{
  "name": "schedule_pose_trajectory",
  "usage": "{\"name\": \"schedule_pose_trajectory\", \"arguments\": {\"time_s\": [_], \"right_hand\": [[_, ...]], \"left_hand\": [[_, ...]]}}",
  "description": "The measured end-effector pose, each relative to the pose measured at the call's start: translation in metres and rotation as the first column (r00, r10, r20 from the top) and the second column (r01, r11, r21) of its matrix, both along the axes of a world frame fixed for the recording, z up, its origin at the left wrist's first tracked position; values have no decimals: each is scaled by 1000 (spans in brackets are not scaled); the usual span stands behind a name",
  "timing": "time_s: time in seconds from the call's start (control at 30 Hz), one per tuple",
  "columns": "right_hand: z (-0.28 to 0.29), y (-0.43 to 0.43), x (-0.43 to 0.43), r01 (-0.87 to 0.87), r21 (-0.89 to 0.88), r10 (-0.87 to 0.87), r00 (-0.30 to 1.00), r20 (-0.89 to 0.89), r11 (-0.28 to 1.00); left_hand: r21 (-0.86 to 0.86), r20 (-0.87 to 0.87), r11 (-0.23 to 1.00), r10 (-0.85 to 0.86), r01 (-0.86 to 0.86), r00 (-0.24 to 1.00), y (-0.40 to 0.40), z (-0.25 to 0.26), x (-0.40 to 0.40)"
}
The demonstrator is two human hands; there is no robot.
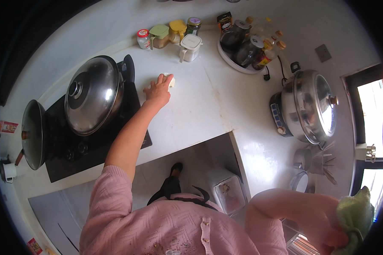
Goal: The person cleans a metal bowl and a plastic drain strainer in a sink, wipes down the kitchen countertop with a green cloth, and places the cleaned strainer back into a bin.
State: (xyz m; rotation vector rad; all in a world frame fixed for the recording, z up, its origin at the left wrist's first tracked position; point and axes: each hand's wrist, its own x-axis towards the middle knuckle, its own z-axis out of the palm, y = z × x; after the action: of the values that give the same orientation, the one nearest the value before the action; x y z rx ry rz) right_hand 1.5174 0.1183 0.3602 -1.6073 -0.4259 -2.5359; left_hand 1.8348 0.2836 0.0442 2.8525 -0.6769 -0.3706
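My left hand [158,92] reaches forward onto the white countertop [191,105], beside the black gas hob [56,173]. Its fingers press on a small white wad [171,81], paper or cloth, partly hidden under them. Some fingers are spread on the hob side. Off to the right, near the picture's rim, my right hand [328,220] grips a bunched green cloth [354,220], held up and away from the counter. A domed steel lid [94,95] covers the wok on the hob, just left of my left hand.
Seasoning jars [159,35] and a white lidded container [190,47] line the wall. A round tray [229,62] carries bottles and dark jugs. A steel pot [309,105] stands on an electric cooker [277,114]. Below a counter gap sits a waste bin [229,194].
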Motion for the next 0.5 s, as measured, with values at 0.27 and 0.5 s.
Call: {"name": "schedule_pose_trajectory", "arguments": {"time_s": [0.27,0.5], "right_hand": [[-8,2,-9,74,30,-75,997,32,997],[-15,-3,-26,48,-15,-48,999,-7,999]], "left_hand": [[-24,-46,999,22,-23,999,-4,3,-2],[-7,-27,1000,10,-10,1000,-1,-1,3]]}}
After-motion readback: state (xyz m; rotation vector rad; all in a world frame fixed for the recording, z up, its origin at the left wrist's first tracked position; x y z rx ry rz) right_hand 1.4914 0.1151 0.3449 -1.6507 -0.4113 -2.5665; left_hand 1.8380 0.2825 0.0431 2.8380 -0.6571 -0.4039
